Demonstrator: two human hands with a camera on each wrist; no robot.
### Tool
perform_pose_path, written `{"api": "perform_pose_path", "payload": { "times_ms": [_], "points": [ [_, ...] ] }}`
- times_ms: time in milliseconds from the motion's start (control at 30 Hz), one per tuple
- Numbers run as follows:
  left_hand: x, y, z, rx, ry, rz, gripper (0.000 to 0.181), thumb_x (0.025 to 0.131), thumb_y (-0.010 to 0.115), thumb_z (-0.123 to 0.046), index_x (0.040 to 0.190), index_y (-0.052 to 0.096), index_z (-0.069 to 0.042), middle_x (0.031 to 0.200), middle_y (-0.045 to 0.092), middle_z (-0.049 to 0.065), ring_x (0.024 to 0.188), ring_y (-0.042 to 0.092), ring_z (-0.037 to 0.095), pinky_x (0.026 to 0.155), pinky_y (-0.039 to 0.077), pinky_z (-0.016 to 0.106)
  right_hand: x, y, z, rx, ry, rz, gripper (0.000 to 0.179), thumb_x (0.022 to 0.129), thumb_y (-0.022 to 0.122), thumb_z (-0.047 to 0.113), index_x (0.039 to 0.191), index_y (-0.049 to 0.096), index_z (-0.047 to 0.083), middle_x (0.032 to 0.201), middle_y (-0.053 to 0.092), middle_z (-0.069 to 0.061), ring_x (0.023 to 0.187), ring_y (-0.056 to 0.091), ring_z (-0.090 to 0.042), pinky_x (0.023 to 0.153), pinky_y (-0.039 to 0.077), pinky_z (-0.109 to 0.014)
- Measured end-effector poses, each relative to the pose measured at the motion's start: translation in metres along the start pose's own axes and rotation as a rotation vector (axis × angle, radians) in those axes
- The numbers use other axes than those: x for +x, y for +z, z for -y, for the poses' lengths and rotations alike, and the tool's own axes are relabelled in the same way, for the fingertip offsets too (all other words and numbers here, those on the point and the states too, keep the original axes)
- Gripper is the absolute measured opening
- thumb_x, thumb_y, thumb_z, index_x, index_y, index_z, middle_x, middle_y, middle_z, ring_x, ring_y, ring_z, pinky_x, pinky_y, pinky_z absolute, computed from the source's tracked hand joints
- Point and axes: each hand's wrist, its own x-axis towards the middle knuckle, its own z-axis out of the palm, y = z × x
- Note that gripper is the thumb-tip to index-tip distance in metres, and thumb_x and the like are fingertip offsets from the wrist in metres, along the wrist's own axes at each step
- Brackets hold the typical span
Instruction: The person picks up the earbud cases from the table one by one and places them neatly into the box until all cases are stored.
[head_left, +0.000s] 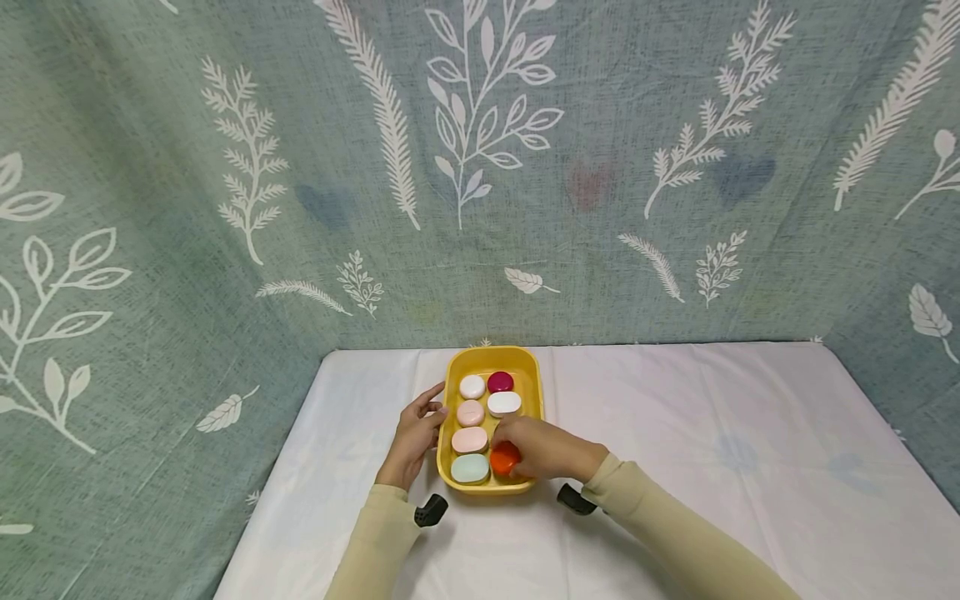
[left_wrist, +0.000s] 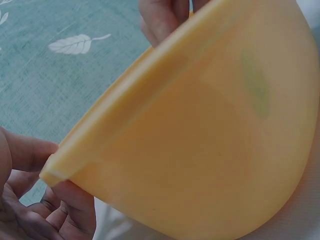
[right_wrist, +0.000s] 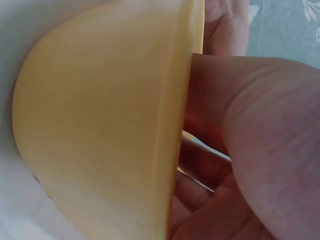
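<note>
A yellow plastic tub point(head_left: 530, 367) holds several soap bars in two columns. My left hand point(head_left: 412, 433) grips its left rim; in the left wrist view the thumb and fingers point(left_wrist: 75, 202) pinch the rim from both sides. My right hand point(head_left: 546, 448) reaches over the right side into the tub, fingers around a round orange-red soap point(head_left: 505, 457) in the near right corner. Beside that lies a pale green soap point(head_left: 470, 469), with a pink oval soap point(head_left: 470, 440) behind it. The tub's wall point(right_wrist: 100, 120) hides the right fingertips in the right wrist view.
Further back in the tub lie a round pink soap point(head_left: 470, 413), a white oval soap point(head_left: 504, 404), a round white soap point(head_left: 472, 387) and a dark red soap point(head_left: 500, 382). The tub stands on a white-covered table point(head_left: 675, 417), with a green leaf-patterned curtain point(head_left: 600, 275) behind.
</note>
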Motion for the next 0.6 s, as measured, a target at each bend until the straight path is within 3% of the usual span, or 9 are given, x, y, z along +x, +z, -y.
{"api": "perform_pose_path", "payload": {
  "times_ms": [367,500,600],
  "points": [
    [-0.001,0.001,-0.001,-0.003,-0.008,-0.007,0.05,0.108,0.058,-0.007,0.157,0.053,-0.017,0.114,0.051,0.007,0.062,0.042,0.009,0.055,0.044,0.022,-0.001,0.0,0.001,0.036,0.011,0.013,0.032,0.087,0.082,-0.004,0.118,0.076,0.0,0.111,0.073,-0.01,0.098,0.065,-0.023,0.093,0.054,-0.028],
    [-0.001,0.001,-0.001,-0.004,-0.008,-0.009,0.05,0.108,0.058,-0.006,0.157,0.054,-0.017,0.113,0.05,0.006,0.063,0.043,0.009,0.055,0.044,0.023,-0.005,-0.004,0.002,0.091,0.034,-0.024,0.025,0.089,0.08,-0.003,0.113,0.075,0.0,0.106,0.07,-0.012,0.096,0.063,-0.03,0.088,0.053,-0.029],
    [0.0,0.001,0.0,-0.006,-0.002,-0.005,0.05,0.108,0.057,-0.007,0.157,0.053,-0.016,0.112,0.051,0.006,0.063,0.043,0.009,0.055,0.044,0.023,-0.01,-0.009,0.001,0.154,0.052,-0.075,0.023,0.09,0.078,-0.003,0.113,0.075,0.0,0.11,0.07,-0.014,0.101,0.065,-0.034,0.092,0.056,-0.038]
  ]
}}
